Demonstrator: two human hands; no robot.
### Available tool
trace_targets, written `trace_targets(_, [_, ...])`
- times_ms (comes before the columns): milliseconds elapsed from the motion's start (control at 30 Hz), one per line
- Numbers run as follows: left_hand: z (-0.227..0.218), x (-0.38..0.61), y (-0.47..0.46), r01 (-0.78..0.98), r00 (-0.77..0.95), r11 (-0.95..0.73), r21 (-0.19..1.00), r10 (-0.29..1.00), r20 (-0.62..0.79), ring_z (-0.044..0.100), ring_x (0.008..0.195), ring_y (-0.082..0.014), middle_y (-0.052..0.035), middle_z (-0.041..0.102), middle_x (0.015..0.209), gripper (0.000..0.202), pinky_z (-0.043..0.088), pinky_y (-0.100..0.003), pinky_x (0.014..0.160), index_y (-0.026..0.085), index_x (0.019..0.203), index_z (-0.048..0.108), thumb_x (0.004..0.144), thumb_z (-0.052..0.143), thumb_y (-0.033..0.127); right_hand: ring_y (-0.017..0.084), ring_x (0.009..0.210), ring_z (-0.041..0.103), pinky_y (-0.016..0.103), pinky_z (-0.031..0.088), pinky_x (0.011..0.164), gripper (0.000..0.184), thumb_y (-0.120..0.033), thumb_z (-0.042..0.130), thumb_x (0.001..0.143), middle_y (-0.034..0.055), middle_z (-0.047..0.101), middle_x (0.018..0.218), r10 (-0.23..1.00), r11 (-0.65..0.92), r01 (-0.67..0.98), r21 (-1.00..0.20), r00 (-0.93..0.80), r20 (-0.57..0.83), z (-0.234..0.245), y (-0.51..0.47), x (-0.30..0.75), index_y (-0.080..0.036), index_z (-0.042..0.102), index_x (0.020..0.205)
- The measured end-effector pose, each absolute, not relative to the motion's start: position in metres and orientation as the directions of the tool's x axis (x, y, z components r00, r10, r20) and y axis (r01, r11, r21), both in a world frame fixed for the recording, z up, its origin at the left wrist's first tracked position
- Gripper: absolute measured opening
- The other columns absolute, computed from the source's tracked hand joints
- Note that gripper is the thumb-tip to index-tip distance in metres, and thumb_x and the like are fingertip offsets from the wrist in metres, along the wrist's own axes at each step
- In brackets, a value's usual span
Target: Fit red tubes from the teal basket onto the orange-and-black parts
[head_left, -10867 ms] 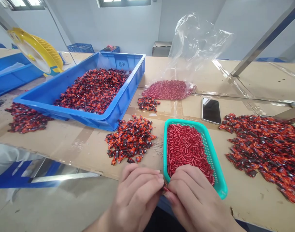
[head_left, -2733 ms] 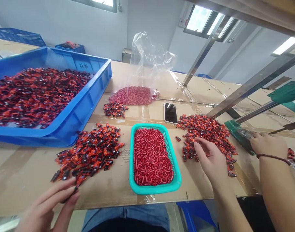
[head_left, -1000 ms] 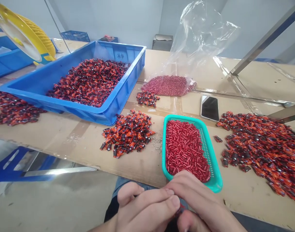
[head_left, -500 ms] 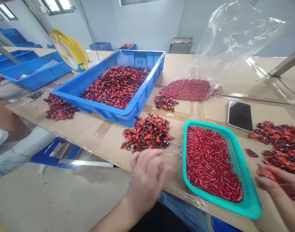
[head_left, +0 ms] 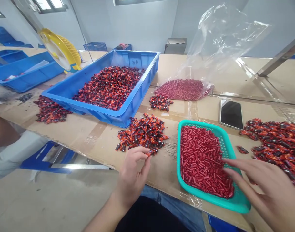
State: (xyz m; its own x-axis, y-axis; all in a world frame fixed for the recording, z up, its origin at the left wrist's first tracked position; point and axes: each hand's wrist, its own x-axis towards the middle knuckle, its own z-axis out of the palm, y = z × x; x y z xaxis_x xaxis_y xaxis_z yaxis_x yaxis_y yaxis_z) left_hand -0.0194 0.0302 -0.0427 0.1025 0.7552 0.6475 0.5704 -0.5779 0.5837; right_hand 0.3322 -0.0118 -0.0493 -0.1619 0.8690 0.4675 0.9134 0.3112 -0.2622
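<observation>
One orange-and-black piece [head_left: 149, 153] sits pinched in your left hand [head_left: 133, 174]; your unclenched right hand [head_left: 266, 185] hovers over red tubes [head_left: 200, 158], likely light, stiff, slippery: hold mid-length.

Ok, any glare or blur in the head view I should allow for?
Head view: bright streaks on the clear plastic bag and the tape at upper right; the window at upper left is washed out; same view: the right hand looks slightly blurred, the red tubes in the green basket clearer.
</observation>
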Motion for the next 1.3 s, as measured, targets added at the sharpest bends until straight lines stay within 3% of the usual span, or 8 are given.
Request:
trace_targets(167, [-0.03,-0.014,0.021,0.414,0.119,-0.562,0.716,0.813,0.569,0.075,0.1,-0.0182,-0.0064,0.074,0.105,0.025,0.063,-0.031,0.09,0.021,0.112,0.06,0.094,0.07,0.007,0.028,0.09,0.063,0.042,0.041,0.074,0.031,-0.045,0.049,0.107,0.0045,0.079,0.096,0.814,0.442,0.897,-0.026,-0.389,0.431,-0.054,0.016,0.305,-0.027,0.075,0.108])
trace_targets(333, [-0.023,-0.014,0.016,0.267,0.148,-0.527,0.807,0.85,0.506,0.074,0.102,-0.0191,-0.0056,0.074,0.103,0.022,0.062,-0.031,0.094,0.022,0.109,0.068,0.092,0.075,0.009,0.024,0.086,0.064,0.037,0.039,0.07,0.023,-0.038,0.056,0.104,0.0003,0.078,0.09,0.811,0.489,0.872,-0.025,-0.444,0.38,-0.056,0.024,0.31,-0.029,0.074,0.094])
trace_targets(500, [-0.017,-0.014,0.011,0.168,0.196,-0.489,0.856,0.867,0.457,0.073,0.098,-0.0161,-0.0043,0.071,0.104,0.024,0.061,-0.026,0.09,0.023,0.109,0.071,0.092,0.073,0.005,0.023,0.081,0.065,0.035,0.042,0.068,0.023,-0.038,0.05,0.105,0.0037,0.072,0.085,0.831,0.455,0.886,-0.089,-0.386,0.4,-0.04,0.018,0.297,-0.024,0.064,0.093])
trace_targets(667, [-0.015,-0.01,0.007,0.113,0.232,-0.51,0.853,0.848,0.476,0.072,0.096,-0.0167,-0.0033,0.075,0.102,0.035,0.059,-0.029,0.089,0.025,0.121,0.065,0.092,0.075,0.007,0.019,0.078,0.061,0.031,0.048,0.068,0.02,-0.033,0.047,0.107,0.0033,0.064,0.085,0.88,0.379,0.865,-0.33,-0.227,0.417,-0.011,0.002,0.268,-0.024,0.055,0.091])
trace_targets(800, [-0.011,-0.006,0.004,0.11,0.268,-0.577,0.809,0.801,0.535,0.076,0.097,-0.017,-0.0032,0.079,0.105,0.034,0.055,-0.034,0.096,0.025,0.12,0.058,0.095,0.072,0.006,0.019,0.084,0.063,0.03,0.052,0.073,0.009,-0.023,0.05,0.105,0.0032,0.064,0.089,0.865,0.471,0.739,-0.482,-0.281,0.415,0.01,-0.011,0.241,-0.024,0.055,0.097])
trace_targets(933, [-0.004,-0.003,0.004,0.197,0.308,-0.672,0.714,0.733,0.606,0.079,0.095,-0.0163,-0.0027,0.083,0.104,0.028,0.052,-0.035,0.095,0.024,0.114,0.055,0.097,0.068,0.007,0.02,0.089,0.067,0.031,0.056,0.082,0.006,-0.018,0.054,0.102,0.0037,0.068,0.088,0.796,0.587,0.66,-0.469,-0.361,0.487,0.021,-0.019,0.218,-0.023,0.056,0.102])
trace_targets(1167, [0.004,-0.001,-0.003,0.391,0.422,-0.727,0.564,0.687,0.592,0.079,0.09,-0.0128,0.0042,0.085,0.102,0.026,0.046,-0.033,0.092,0.024,0.083,0.055,0.099,0.062,0.005,0.018,0.079,0.066,0.031,0.055,0.075,0.015,-0.011,0.055,0.1,0.0026,0.069,0.078,0.729,0.659,0.664,-0.354,-0.446,0.52,0.022,-0.019,0.201,-0.022,0.06,0.091])
trace_targets(1300, [0.009,-0.001,-0.006,0.404,0.413,-0.755,0.516,0.654,0.634,0.079,0.089,-0.0095,0.0064,0.086,0.099,0.022,0.044,-0.03,0.093,0.023,0.088,0.064,0.104,0.06,0.009,0.016,0.071,0.063,0.026,0.053,0.065,0.017,-0.021,0.058,0.103,0.0011,0.067,0.078,0.819,0.574,0.605,-0.552,-0.424,0.387,0.028,-0.018,0.204,-0.022,0.056,0.086])
